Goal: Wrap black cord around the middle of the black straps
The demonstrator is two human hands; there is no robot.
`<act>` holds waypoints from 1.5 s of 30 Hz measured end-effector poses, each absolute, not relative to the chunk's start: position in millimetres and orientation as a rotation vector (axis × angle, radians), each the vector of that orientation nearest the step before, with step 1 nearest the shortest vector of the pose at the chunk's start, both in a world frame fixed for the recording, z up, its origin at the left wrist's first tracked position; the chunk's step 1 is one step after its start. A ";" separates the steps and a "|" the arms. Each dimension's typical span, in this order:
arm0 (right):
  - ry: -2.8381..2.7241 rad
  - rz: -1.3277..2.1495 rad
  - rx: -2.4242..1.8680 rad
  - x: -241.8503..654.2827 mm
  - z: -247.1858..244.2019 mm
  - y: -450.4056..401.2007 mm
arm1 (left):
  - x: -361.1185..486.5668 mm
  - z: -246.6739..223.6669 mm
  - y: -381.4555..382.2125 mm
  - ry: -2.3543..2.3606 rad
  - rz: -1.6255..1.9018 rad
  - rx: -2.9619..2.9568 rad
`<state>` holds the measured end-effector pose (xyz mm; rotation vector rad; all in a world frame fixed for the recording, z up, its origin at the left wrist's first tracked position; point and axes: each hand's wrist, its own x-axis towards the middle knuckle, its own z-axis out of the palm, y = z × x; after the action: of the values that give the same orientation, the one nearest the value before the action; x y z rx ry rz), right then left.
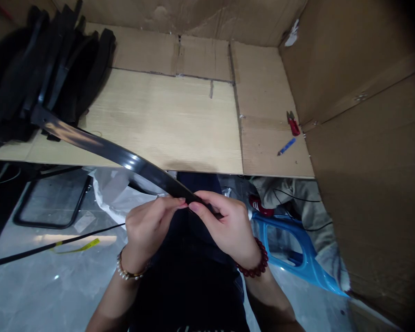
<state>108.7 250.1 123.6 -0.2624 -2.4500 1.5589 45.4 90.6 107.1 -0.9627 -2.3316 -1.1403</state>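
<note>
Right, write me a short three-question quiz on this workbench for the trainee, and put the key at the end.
1. Which hand wears the pale bead bracelet, left or right?
2. True or false: the red-handled snips lie close to a blue marker on the board.
3. What is piled at the left end of the pale wooden board?

Key:
1. The left hand; the right hand wears dark red beads.
2. True.
3. Black curved strips, like the long curved black strip pinched in both hands.
</note>
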 end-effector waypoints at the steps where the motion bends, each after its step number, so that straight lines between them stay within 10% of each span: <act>1: -2.451 1.517 -0.245 108.6 124.1 249.6 | 47.0 106.2 92.1 -2.344 -1.102 -0.918; 22: -2.437 1.431 -0.083 109.9 124.3 237.0 | 67.4 95.2 110.3 -2.444 -1.021 -0.427; 33: -2.254 1.698 -0.365 107.0 113.8 236.9 | 61.7 91.9 122.1 -2.143 -2.366 -0.248; 45: -2.301 1.672 -0.251 108.4 115.0 240.1 | 54.6 100.5 114.3 -2.219 -2.691 -0.116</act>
<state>108.4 240.1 115.0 -0.2514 -2.3006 1.6720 54.6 114.3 100.5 -0.1156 -2.2191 -2.6911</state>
